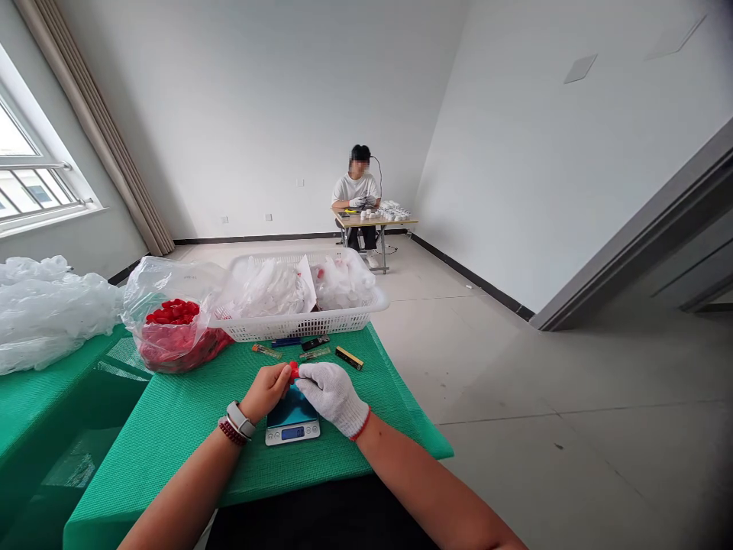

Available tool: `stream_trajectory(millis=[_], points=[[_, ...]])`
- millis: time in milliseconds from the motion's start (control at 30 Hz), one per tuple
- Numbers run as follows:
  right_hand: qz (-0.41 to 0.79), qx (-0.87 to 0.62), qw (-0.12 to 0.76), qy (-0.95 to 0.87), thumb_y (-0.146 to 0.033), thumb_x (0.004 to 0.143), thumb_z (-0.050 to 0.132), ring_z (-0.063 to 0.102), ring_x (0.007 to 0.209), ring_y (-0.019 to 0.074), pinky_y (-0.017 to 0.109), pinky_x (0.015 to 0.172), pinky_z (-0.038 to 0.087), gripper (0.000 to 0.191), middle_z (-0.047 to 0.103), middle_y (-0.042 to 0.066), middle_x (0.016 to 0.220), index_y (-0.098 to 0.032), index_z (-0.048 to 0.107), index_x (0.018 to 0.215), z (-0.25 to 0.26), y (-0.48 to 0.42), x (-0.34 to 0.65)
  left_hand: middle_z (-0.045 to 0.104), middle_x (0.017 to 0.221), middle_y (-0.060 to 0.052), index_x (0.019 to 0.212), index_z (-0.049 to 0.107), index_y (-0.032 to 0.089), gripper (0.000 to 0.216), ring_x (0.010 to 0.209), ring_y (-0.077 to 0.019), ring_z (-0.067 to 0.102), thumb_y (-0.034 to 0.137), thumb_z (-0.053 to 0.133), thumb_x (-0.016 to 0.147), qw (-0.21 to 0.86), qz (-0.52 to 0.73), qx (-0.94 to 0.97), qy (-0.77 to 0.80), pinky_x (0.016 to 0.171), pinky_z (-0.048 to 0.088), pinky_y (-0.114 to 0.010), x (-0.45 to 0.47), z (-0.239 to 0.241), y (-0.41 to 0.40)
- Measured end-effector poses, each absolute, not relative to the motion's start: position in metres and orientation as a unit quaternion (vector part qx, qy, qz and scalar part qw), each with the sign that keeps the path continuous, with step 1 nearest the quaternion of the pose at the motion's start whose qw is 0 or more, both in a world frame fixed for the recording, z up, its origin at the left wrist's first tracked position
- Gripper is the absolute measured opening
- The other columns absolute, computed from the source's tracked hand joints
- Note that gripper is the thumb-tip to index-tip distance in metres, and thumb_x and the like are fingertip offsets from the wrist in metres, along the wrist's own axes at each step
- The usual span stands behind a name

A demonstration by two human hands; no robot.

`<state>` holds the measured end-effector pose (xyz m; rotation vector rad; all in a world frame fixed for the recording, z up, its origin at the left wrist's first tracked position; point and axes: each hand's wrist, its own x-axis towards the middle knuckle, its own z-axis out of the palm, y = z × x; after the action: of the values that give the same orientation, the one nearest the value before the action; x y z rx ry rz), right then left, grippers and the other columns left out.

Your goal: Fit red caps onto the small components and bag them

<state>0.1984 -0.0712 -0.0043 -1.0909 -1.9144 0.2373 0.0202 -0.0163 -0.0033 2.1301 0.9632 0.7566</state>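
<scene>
Two hands are pinching a red plastic cap (294,372) above a digital scale (292,432)

The bare left grip (265,393) and white-gloved right grip (332,399) are closing narrowly on it, while a plastic bag of red caps (172,336) is sitting against a white basket (298,328) on the green desk (172,451).

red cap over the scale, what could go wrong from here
The small red cap could slip from the bare left hand and gloved right hand and roll across the green mesh table. Those hands are close above the scale, so a touch might upset its reading. The open bag of red caps might spill.
</scene>
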Motion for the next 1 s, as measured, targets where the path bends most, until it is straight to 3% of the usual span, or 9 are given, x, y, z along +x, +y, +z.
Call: stream_trajectory(millis=[233, 467, 600, 700, 1000], points=[[0.117, -0.453, 0.447, -0.763, -0.028, 0.094, 0.052, 0.06, 0.069, 0.0137, 0.023, 0.065, 0.039, 0.019, 0.065, 0.002, 0.074, -0.02, 0.063, 0.081, -0.003, -0.07, 0.198, 0.044, 0.05, 0.004, 0.063, 0.05, 0.016, 0.051, 0.047, -0.0099, 0.038, 0.049, 0.031, 0.098, 0.327, 0.278, 0.823, 0.373, 0.05, 0.028, -0.023, 0.021, -0.003, -0.016], [0.134, -0.486, 0.479, -0.719, -0.028, 0.094, 0.051, 0.057, 0.066, 0.0126, 0.023, 0.062, 0.04, 0.021, 0.064, 0.001, 0.073, -0.019, 0.065, 0.082, -0.003, -0.071, 0.196, 0.044, 0.054, 0.004, 0.065, 0.052, 0.016, 0.045, 0.051, -0.0103, 0.04, 0.043, 0.037, 0.096, 0.238, 0.286, 0.851, 0.371, 0.052, 0.028, -0.023, 0.019, -0.001, -0.015], [0.17, -0.494, 0.497, -0.693, -0.028, 0.094, 0.05, 0.058, 0.068, 0.0127, 0.022, 0.061, 0.042, 0.02, 0.066, 0.002, 0.077, -0.018, 0.066, 0.085, 0.003, -0.072, 0.199, 0.052, 0.065, 0.002, 0.089, 0.059, 0.017, 0.024, 0.058, -0.0116, 0.047, 0.04, 0.055, 0.089, 0.219, 0.334, 0.841, 0.365, 0.056, 0.037, -0.023, 0.018, -0.002, -0.015], [0.199, -0.488, 0.502, -0.686, -0.03, 0.094, 0.049, 0.058, 0.069, 0.0134, 0.022, 0.061, 0.043, 0.022, 0.065, 0.002, 0.076, -0.018, 0.066, 0.086, 0.006, -0.072, 0.2, 0.057, 0.076, 0.0, 0.106, 0.057, 0.019, 0.028, 0.061, -0.0119, 0.049, 0.037, 0.062, 0.086, 0.218, 0.357, 0.839, 0.349, 0.06, 0.043, -0.024, 0.018, -0.002, -0.015], [0.243, -0.465, 0.494, -0.694, -0.03, 0.094, 0.05, 0.059, 0.07, 0.0132, 0.022, 0.062, 0.044, 0.022, 0.065, 0.001, 0.076, -0.019, 0.065, 0.082, 0.01, -0.074, 0.198, 0.058, 0.078, -0.001, 0.104, 0.061, 0.018, 0.022, 0.062, -0.0119, 0.05, 0.033, 0.06, 0.088, 0.213, 0.363, 0.846, 0.328, 0.059, 0.044, -0.024, 0.017, 0.001, -0.016]])
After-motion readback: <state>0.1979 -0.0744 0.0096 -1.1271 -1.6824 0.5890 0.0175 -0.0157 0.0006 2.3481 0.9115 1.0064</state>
